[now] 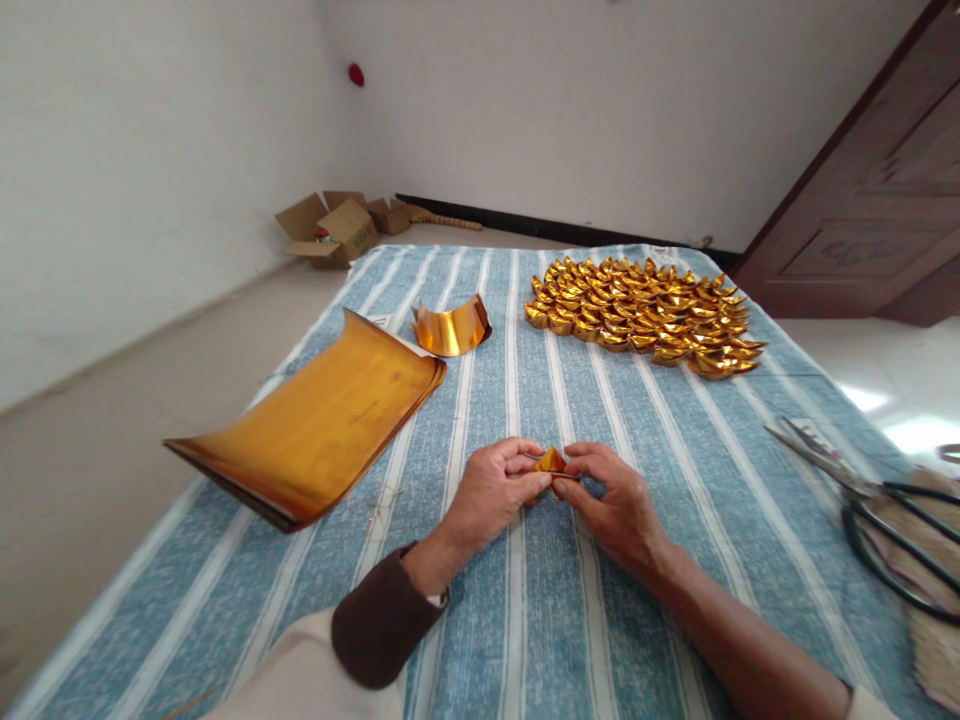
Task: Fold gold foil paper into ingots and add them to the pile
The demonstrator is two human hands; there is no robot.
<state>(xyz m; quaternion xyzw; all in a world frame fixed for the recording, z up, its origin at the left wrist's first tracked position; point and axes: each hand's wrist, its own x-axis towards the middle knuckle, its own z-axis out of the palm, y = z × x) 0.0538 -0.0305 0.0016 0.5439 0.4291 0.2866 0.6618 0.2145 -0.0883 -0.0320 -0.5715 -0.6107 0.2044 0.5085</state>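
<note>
A small folded gold foil paper ingot (551, 461) is held between my two hands, just above the striped cloth, with its peak pointing up. My left hand (499, 480) pinches its left end between thumb and fingers. On the other end, my right hand (607, 492) grips with thumb and fingers in the same way. Parts of the ingot are hidden behind the fingertips. Beyond my right hand stand rows of finished-looking gold paper ingots (637, 310). A short curved stack of gold foil paper (452, 332) lies ahead of my left hand.
To the left lies a large stack of gold foil sheets (322, 420), its edges curling up. Black-handled scissors (862, 490) rest at the right edge, by a brown rough cloth (934, 640). Blue-and-white striped cloth (480, 640) covers the table. An open cardboard box (337, 235) sits on the floor behind.
</note>
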